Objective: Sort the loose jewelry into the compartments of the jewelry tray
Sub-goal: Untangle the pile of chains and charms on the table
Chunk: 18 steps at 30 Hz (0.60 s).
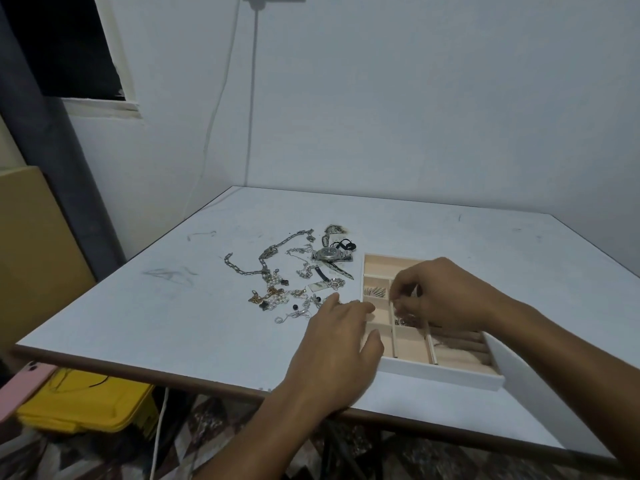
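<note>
A white jewelry tray [440, 377] with beige compartments lies on the table at the right. My right hand [440, 292] hovers over its middle compartments and pinches a thin silver chain [403, 315] that dangles into one of them. My left hand [337, 344] lies with relaxed fingers on the tray's left rim, holding nothing. Left of the tray is the loose jewelry: a silver wristwatch [330, 254], a heavy link chain [263, 259], a pearl piece [277, 292] and several small items. Small metal pieces [375, 291] lie in one left compartment.
The white table [173, 306] stands against a pale wall, with its front edge close to me. A yellow crate [90, 403] and a pink object [20, 386] lie on the floor to the left, below the table. A white cable [252, 98] hangs down the wall.
</note>
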{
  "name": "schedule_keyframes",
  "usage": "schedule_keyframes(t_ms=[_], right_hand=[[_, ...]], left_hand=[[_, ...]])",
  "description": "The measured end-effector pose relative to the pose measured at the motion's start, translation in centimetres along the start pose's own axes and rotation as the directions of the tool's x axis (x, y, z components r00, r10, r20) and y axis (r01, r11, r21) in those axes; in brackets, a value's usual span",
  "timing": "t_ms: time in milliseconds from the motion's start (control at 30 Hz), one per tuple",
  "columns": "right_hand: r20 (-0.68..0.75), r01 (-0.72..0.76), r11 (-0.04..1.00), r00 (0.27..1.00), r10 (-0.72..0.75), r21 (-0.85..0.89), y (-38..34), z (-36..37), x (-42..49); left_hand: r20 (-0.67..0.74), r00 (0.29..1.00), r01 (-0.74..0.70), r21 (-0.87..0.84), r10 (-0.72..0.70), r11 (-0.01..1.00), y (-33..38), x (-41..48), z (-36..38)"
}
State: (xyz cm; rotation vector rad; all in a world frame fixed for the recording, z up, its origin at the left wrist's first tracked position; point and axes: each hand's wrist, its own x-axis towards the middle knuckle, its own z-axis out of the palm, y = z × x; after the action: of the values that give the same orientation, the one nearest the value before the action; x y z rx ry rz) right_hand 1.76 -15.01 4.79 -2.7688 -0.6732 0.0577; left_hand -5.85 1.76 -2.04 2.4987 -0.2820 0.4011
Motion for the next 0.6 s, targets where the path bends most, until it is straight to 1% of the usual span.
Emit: schedule_keyframes(t_ms=[200,300,433,600], right_hand=[[-0.027,0.065,0.998,0.998,-0.064,0.015,-2.8,-0.2,4.2],[-0.016,0.025,0.999,1.0,-0.024,0.029,-4.3,1.1,7.5],[0.006,-0.017,1.0,1.0,0.017,-0.015,-5.7,3.4,10.9],[0.019,-0.045,0.998,0.999,0.046,-0.035,-6.6,4.7,12.5]], left_hand=[[-0.058,0.998,0.028,-0.013,-0.029,1.0,-2.1,1.5,-2.1],[-0.118,0.992,0.053,0.03,-0.049,0.998,-4.6,3.0,-3.5],[-0.113,0.981,0.162,0.042,-0.157,0.986,-7.1,4.3,-5.3],[-0.103,0.977,0.197,0.068,-0.189,0.978,-8.5,5.1,-6.1]])
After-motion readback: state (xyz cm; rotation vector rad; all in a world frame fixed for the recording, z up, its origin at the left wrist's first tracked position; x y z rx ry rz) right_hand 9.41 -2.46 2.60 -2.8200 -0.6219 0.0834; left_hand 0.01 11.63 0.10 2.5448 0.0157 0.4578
